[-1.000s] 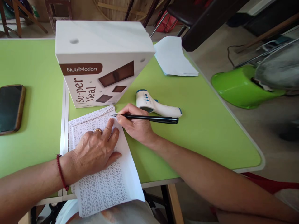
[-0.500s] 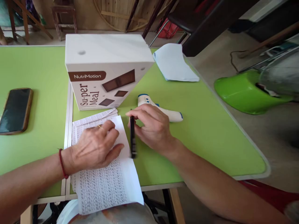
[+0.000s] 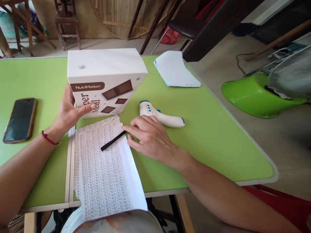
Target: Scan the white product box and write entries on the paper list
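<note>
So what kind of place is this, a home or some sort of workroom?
Probably an informal workroom or storeroom, not an office: a green folding table, wooden stools against a wooden wall, and a green floor fan on a bare concrete floor.

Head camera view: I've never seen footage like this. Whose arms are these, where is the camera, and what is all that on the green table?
There is no machine here. One camera sits on a person's head, looking forward and down, so both arms are that person's own.

The left hand is cupped against the lower corner of a white cardboard box with brown chocolate pictures. The right hand rests beside a slim black pen, its fingers touching the pen's end. The pen lies on white sheets covered in dense handwriting.

Also on the green table: a white and blue handheld thermometer, a dark smartphone in a brown case, and folded white paper.
</note>
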Motion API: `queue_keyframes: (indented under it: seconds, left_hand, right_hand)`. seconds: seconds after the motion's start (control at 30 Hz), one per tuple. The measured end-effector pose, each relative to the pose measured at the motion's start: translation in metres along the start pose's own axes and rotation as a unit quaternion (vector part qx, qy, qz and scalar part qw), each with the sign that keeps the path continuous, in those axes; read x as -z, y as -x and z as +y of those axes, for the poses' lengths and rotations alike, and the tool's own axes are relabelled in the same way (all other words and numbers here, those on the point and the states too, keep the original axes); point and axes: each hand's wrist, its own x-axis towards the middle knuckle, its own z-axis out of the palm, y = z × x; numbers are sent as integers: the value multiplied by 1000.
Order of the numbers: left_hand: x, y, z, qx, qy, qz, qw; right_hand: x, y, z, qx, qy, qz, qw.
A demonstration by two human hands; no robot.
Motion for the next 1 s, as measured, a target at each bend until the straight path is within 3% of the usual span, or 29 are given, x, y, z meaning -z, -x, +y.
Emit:
queue_keyframes:
  seconds: [0.1,0.2,0.33,0.5,0.6,0.83,0.9,1.0]
  left_hand:
    - [-1,1,-1,33,71,29,996]
    - [-1,5,9,29,68,72,995]
    - [-5,12,24,38,57,84,994]
    - [-16,23,25,73,173,14,982]
    - [-18,28,26,92,192,0,977]
    - [-10,43,35,147,194,-21,970]
    - [-8,48,33,156,192,-20,969]
    - [-6,55,30,157,179,-21,971]
  right_hand:
    - [0,-1,-1,16,-46,-5,999]
    - [1,-2,6,6,-72,14,997]
    - [7,2,37,-98,-37,29,994]
    - [15,8,68,-226,68,-116,965]
    - [18,7,72,-262,39,-185,946]
    - [24,-9,90,-344,-71,-255,901]
    - [31,-13,93,-370,-86,-216,899]
    - [50,-15,78,-391,-132,-29,911]
